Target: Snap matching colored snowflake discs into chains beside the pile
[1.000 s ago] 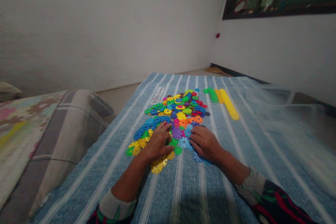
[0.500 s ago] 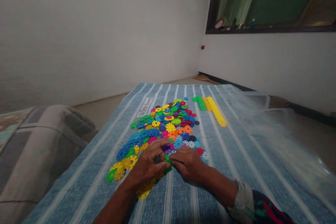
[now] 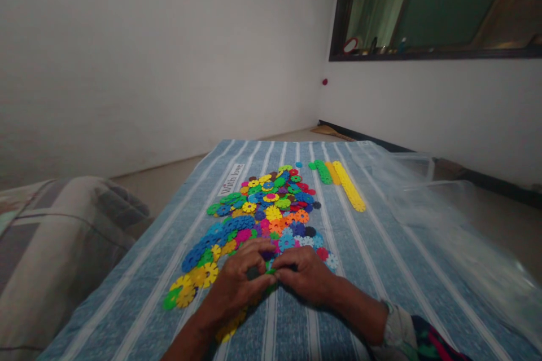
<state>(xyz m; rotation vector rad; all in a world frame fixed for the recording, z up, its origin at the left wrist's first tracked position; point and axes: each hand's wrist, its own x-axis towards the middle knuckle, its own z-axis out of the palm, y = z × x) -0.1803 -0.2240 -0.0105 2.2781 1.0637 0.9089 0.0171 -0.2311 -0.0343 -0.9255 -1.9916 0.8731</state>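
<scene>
Near the front of the striped cloth, my left hand (image 3: 244, 272) is curled, its thumb and finger pinched on a small green disc (image 3: 271, 271). My right hand (image 3: 305, 273) grips the same disc from the right with closed fingertips. Beneath my left hand a yellow chain of discs (image 3: 231, 328) shows in part, the rest hidden by the hand and forearm. Just beyond both hands spreads a heap of notched discs (image 3: 273, 212) in many colours. Yellow and blue ones lie to the left of my left hand.
A long yellow row of discs (image 3: 349, 187) lies at the back right, beside a shorter green row (image 3: 323, 172). Clear plastic containers (image 3: 440, 197) stand along the right side. A grey padded seat (image 3: 71, 237) is at the left. The striped cloth (image 3: 169, 220) covers the table.
The view has shifted a little, so the cloth and heap appear slightly lower. My right fingertips have closed in on the green disc beside my left thumb.
</scene>
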